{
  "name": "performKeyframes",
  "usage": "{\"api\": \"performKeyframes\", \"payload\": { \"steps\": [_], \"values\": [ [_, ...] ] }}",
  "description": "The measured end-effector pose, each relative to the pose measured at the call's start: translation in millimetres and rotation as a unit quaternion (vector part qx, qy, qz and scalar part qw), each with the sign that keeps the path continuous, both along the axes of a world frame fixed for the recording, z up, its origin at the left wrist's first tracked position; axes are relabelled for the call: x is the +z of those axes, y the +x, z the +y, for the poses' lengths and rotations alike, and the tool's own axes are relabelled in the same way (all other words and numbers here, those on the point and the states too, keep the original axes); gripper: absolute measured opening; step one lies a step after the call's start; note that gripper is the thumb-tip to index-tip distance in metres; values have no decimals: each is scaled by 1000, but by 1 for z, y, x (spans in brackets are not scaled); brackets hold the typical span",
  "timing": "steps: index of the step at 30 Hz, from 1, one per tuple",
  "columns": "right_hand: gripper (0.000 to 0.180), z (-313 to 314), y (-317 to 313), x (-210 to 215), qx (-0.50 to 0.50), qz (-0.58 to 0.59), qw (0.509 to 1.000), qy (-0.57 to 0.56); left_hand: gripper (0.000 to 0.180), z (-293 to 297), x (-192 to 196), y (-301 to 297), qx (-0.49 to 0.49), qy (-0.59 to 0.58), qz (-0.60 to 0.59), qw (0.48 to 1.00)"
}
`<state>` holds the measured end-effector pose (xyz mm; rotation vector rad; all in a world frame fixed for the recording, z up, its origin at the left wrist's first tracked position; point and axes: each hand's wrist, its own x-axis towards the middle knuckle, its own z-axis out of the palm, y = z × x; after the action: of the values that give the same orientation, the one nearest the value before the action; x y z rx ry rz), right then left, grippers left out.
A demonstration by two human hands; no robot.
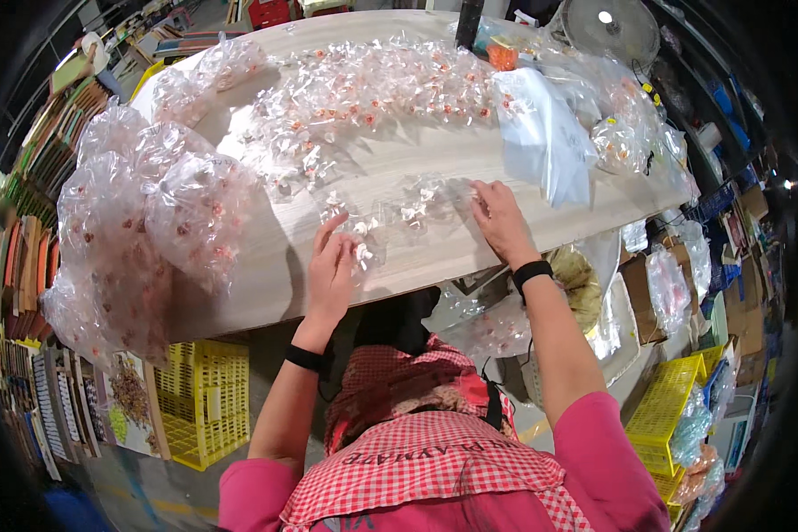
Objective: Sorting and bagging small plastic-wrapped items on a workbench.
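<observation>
My left hand (pixel 331 270) is over the near part of the table, fingers a little apart. Small white pieces (pixel 363 228) in clear plastic lie right against its fingertips. To its right, my right hand (pixel 504 223) has its fingers bent and closed at the edge of a small clear plastic bag (pixel 457 192). White twisted pieces (pixel 421 206) show in or under that bag; the see-through film hides which. Beyond both hands spreads a wide heap of small clear packets (pixel 372 89) with white and orange-red bits inside.
Large clear bags full of packets (pixel 151 204) cover the table's left end. A whitish plastic sheet (pixel 545 133) and more bags (pixel 625 133) lie at the right, near a fan (pixel 610 31). Yellow crates (pixel 206 403) stand below the table's edge (pixel 399 288).
</observation>
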<state>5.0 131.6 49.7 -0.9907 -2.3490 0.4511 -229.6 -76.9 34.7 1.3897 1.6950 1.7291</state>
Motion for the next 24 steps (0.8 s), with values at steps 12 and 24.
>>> {"api": "performKeyframes", "payload": {
  "steps": [12, 24],
  "values": [
    [30, -46, -72, -1, 105, -60, 978, 169, 24, -3, -19, -16, 3, 14, -212, 977],
    [40, -35, 83, 9, -118, 65, 989, 60, 24, -1, -10, -13, 36, -9, -260, 965]
  ]
}}
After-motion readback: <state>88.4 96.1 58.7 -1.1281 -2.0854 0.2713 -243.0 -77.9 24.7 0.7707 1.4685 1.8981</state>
